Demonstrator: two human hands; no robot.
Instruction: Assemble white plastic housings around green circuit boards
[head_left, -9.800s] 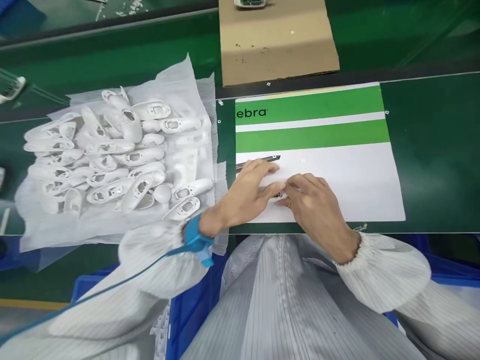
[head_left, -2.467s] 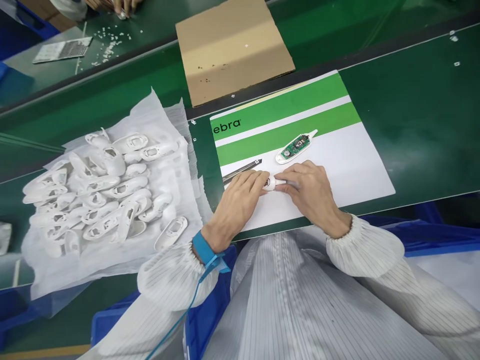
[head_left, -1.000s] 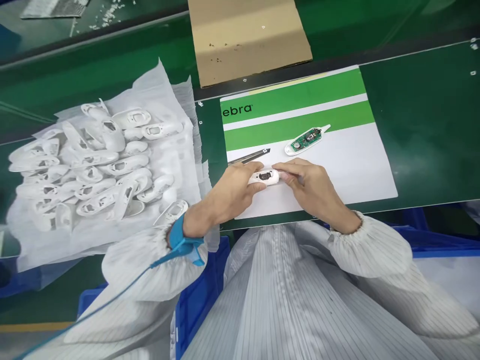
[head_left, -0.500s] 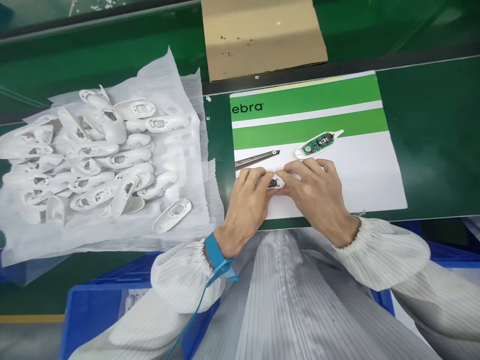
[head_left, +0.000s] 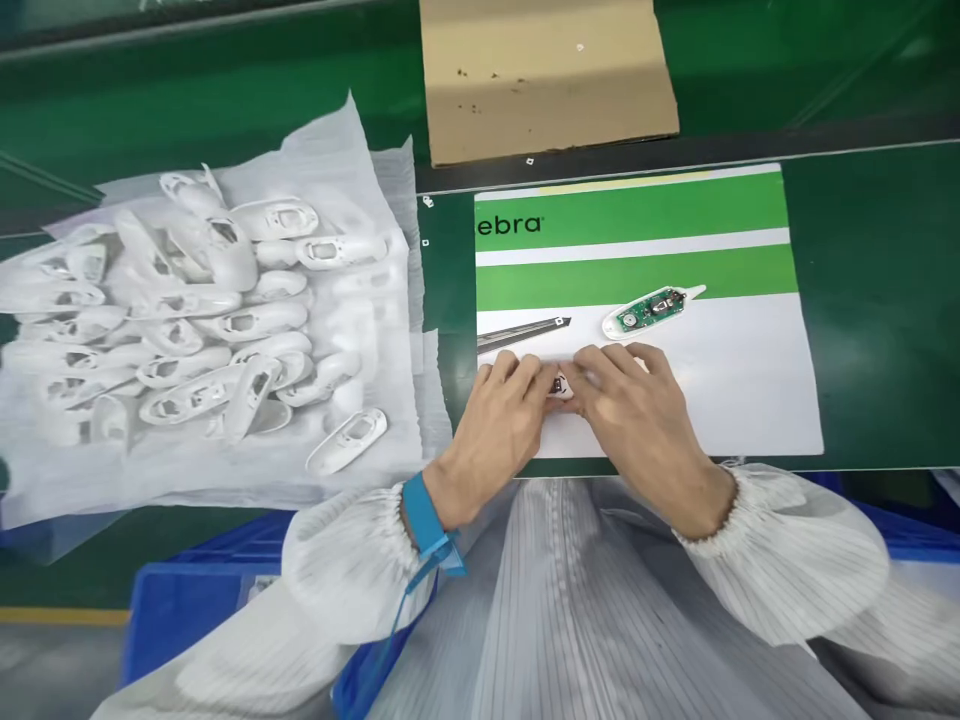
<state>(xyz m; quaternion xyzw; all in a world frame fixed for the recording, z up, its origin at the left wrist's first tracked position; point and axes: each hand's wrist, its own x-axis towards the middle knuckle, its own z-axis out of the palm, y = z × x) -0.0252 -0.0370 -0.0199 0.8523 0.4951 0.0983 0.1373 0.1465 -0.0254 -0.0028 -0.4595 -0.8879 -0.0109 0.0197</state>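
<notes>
Between my fingers is a small white plastic housing (head_left: 559, 386) with a dark opening, mostly covered by both hands. My left hand (head_left: 504, 425) grips its left end, fingers closed round it. On the other end, my right hand (head_left: 637, 425) is closed too, thumb and fingertips pressing at the housing. Just beyond the hands lies a white shell with a green circuit board (head_left: 654, 311) in it, its narrow tip pointing right. A pair of tweezers (head_left: 525, 333) rests to the upper left of my hands. Under all this is a green and white printed sheet (head_left: 735, 390).
To the left, many white plastic shells (head_left: 247, 322) lie heaped on white foam sheets (head_left: 382, 380). A piece of cardboard (head_left: 551, 90) with dark specks sits at the back. Tiny white square pieces (head_left: 427, 202) are scattered near it. A blue bin (head_left: 176, 610) stands below the table edge.
The camera view has shifted slightly, so the sheet and board appear a little lower and further right. Both hands keep hold of the white housing, with less of its opening showing.
</notes>
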